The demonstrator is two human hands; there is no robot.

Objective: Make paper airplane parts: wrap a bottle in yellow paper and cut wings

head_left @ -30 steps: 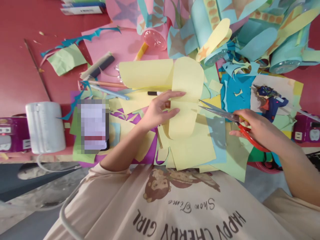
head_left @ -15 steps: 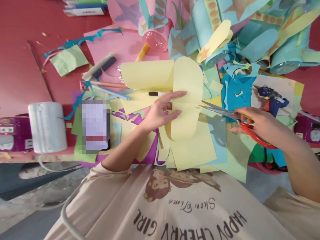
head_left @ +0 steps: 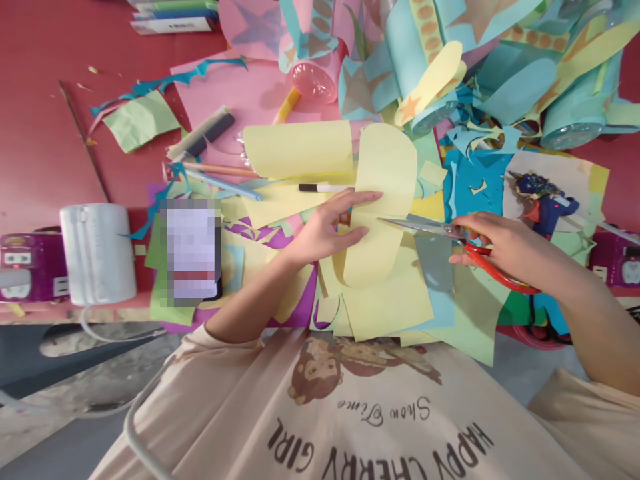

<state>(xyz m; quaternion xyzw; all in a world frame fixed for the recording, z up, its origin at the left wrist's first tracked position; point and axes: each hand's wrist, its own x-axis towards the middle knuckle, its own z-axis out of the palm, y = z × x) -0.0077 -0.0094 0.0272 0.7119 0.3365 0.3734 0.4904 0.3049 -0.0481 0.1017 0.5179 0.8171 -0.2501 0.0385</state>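
My left hand (head_left: 333, 227) grips a pale yellow paper cutout (head_left: 383, 167) by its left edge, with fingers and thumb on its face. The cutout is long, with rounded ends. In my right hand (head_left: 493, 243) is a pair of red-handled scissors (head_left: 425, 227), its blades pointing left across the middle of the cutout. The blades look nearly closed, and their tips lie close to my left fingertips. Behind the cutout lies a tube wrapped in yellow paper (head_left: 300, 148). Loose yellow sheets (head_left: 387, 310) lie under my hands.
A phone (head_left: 193, 253) with a blurred screen and a white zipped pouch (head_left: 97, 253) are at the left. Paper-covered bottles (head_left: 570, 127) with wings crowd the back right. A marker (head_left: 320, 188), a blue pen (head_left: 225, 183) and paper scraps lie around the middle of the red table.
The scissors have moved left, so their blades now reach over the cutout's middle. The cutout has shifted slightly right and straightened, and my left hand has gone along with it.
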